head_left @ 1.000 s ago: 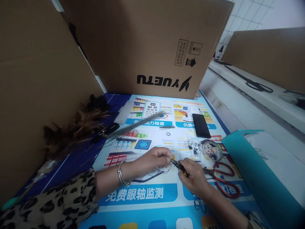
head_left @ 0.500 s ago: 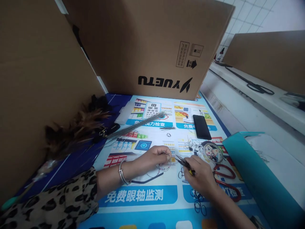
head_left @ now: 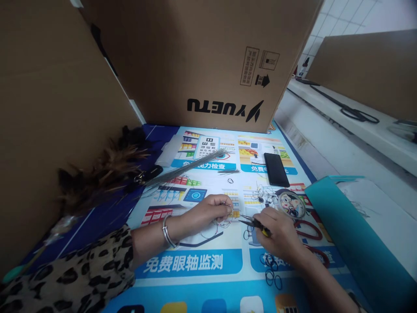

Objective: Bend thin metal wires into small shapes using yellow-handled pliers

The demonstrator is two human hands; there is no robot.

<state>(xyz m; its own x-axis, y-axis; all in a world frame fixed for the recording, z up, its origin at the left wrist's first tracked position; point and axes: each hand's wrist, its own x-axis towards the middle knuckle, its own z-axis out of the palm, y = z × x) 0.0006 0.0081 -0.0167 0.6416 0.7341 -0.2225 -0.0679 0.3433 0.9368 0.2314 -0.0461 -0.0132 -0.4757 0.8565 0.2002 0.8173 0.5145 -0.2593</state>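
Note:
My left hand (head_left: 213, 210) is closed in a pinch on a thin wire piece (head_left: 224, 224), whose fine loops hang below the fingertips. The exact shape is too small to make out. Needle-nose pliers (head_left: 250, 221) with black and yellow handles are gripped in my right hand (head_left: 276, 230). Their slim jaws are spread apart and point left, just right of the wire piece, with nothing clearly between them. Below my right hand lie several dark wire rings (head_left: 271, 273). Red-handled scissors (head_left: 309, 230) rest partly behind my right wrist.
A bundle of long thin wires (head_left: 189, 171) lies beyond my left hand, near short cut wires (head_left: 228, 171) and a small dark ring (head_left: 230, 181). At right are a phone (head_left: 276, 170), a round container (head_left: 292, 206) and a teal box (head_left: 352, 221). Feathers (head_left: 100, 167) line the left; cardboard (head_left: 211, 65) stands behind.
The pliers' jaws have spread wider, and my right hand has turned and shifted slightly right. My left hand keeps its pinch on the wire piece. The camera view has shifted a little.

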